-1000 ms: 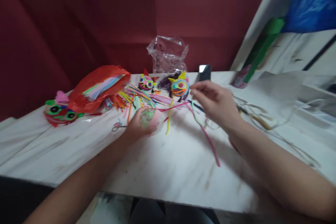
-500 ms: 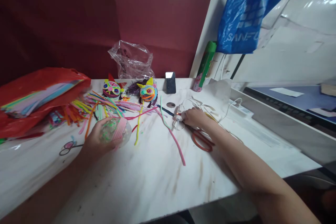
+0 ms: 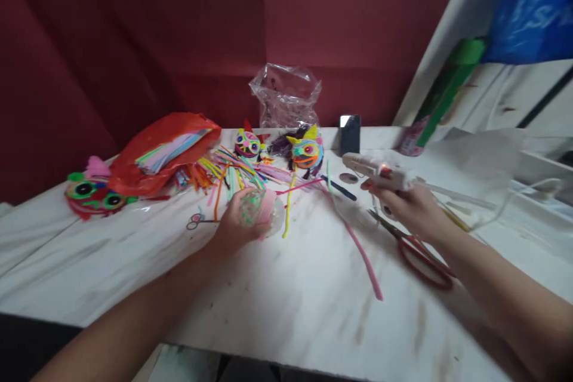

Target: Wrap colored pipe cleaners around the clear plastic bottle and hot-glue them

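The bare left hand (image 3: 229, 224), near the centre of the frame, grips a clear round ball with green specks and a pink band around it (image 3: 266, 212), held above the white marble-patterned counter (image 3: 313, 322). Right of centre, the bare right hand (image 3: 405, 206) is closed around a white plastic gun-shaped tool with a small glowing light (image 3: 364, 164), apparently a hot-glue gun; blur hides its tip. Good handling here would mean a light, steady hold on the ball, fingers away from the band's edge and the hot end. The long-bladed scissors with red handles (image 3: 425, 265), just below the right wrist, and the long fuzzy pink strip (image 3: 363, 256), lower right of centre, call for clearance.
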The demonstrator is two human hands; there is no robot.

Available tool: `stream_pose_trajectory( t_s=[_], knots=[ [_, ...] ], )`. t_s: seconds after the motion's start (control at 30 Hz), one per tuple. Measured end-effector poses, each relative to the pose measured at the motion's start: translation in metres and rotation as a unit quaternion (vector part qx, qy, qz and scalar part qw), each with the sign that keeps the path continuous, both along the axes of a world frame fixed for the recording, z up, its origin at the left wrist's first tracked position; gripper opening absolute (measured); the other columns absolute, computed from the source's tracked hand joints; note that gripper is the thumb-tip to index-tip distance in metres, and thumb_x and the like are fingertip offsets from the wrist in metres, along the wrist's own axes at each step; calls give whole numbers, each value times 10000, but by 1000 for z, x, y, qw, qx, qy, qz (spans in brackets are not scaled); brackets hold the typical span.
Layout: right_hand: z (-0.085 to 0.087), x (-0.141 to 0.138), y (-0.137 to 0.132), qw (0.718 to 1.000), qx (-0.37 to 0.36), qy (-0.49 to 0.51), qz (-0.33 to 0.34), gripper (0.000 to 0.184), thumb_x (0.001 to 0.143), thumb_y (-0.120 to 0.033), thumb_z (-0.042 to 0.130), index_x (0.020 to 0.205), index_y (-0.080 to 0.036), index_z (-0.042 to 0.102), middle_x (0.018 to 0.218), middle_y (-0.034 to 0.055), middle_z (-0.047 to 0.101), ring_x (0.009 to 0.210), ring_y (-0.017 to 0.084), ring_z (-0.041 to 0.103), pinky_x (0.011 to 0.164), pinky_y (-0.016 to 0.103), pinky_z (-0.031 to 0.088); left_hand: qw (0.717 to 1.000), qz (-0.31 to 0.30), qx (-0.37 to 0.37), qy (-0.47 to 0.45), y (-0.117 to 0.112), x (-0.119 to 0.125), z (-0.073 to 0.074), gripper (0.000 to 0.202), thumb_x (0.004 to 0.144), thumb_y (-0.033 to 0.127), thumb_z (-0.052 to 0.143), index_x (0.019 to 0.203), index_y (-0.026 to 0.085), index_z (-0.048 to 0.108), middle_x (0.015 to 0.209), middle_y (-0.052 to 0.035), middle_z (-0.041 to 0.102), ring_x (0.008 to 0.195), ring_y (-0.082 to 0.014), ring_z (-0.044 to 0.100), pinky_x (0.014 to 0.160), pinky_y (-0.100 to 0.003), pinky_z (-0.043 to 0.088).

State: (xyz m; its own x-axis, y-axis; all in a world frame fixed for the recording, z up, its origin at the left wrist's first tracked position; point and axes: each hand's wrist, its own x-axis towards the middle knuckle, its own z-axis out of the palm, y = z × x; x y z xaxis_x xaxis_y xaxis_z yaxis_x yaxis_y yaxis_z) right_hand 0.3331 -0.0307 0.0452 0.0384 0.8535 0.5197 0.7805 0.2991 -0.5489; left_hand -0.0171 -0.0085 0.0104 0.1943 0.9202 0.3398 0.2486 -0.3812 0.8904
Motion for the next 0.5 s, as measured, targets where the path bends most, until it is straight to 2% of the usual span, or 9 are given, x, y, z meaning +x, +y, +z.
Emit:
stream_pose_trajectory(
  t_s=[0.03,0.07,0.13,0.2,0.27,0.37,0.5],
  knots=[
    [0,-8,-7,999,-36,27,26,275,872,-332,479,924,-217,723,769,63,731,674,253,680,561,337,516,1000,1,4,6,-1,0,-1,766,562,414,794,1222,241,445,1285,-132,573,1192,-338,563,981,-517,472],
    [0,-16,-15,996,-61,41,56,276,873,-348,485,920,-230,729,807,59,745,689,250,690,558,331,526,1000,6,6,11,-2,1,-2,766,564,405,795,1224,237,445,1277,-133,577,1190,-334,565,989,-521,465],
    [0,-33,-31,988,-91,48,112,269,871,-377,515,956,-247,734,937,63,759,825,267,709,635,333,558,1000,19,8,15,-3,1,-2,778,551,392,805,1224,230,450,1272,-141,577,1191,-334,563,1006,-524,451],
    [0,-47,-43,980,-99,42,166,255,859,-391,548,970,-247,726,984,72,756,882,269,707,684,326,571,1000,25,6,12,-3,2,-3,785,551,390,805,1230,221,449,1274,-147,572,1197,-337,557,1017,-527,442],
    [0,-58,-49,970,-110,36,212,235,856,-381,546,943,-235,709,916,80,753,800,248,709,633,307,570,1000,27,6,7,-2,1,-4,788,551,391,804,1232,218,448,1272,-147,569,1196,-338,557,1016,-530,444],
    [-2,-70,-53,963,-95,34,248,173,848,-334,527,841,-239,672,703,44,688,577,195,645,489,286,517,1000,21,4,1,-1,1,-7,800,549,396,812,1238,216,446,1275,-147,567,1197,-333,561,1000,-518,464],
    [-4,-80,-57,961,-64,34,266,125,812,-276,560,687,-267,574,601,9,594,555,184,596,517,295,499,1000,9,5,4,0,1,-10,820,562,399,812,1261,192,436,1266,-159,575,1183,-330,578,954,-485,503]
  ],
)
